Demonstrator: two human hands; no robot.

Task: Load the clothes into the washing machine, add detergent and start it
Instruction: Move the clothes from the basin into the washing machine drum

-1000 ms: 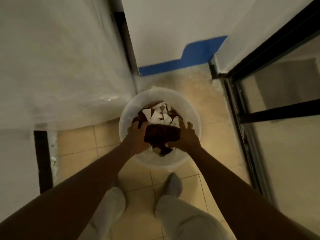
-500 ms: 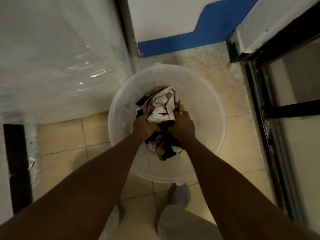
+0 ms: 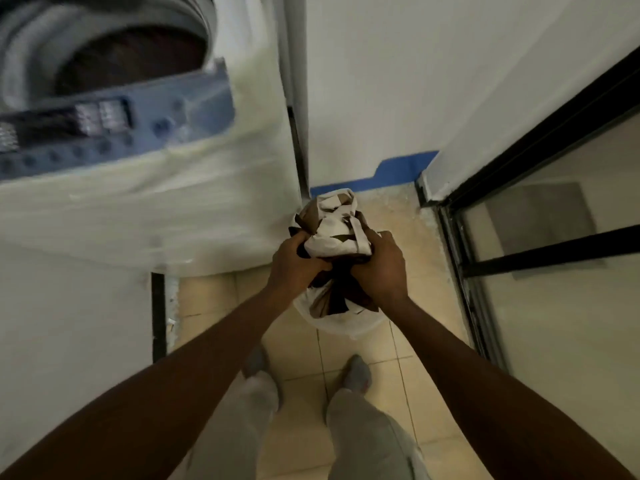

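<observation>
left hand (image 3: 297,263) clenched on clothes bundle (image 3: 334,233) | right hand (image 3: 381,268) clenched on its other side | bundle raised above white bucket (image 3: 346,325) on tiled floor (image 3: 408,393), beside washing machine (image 3: 145,202) front right corner | machine's drum (image 3: 128,53) open, well left of bundle

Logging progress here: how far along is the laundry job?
Done: the washing machine stands open on top. In hand: both the left hand and right hand grip a bundle of clothes above the bucket. Left: loading, detergent, starting.
</observation>
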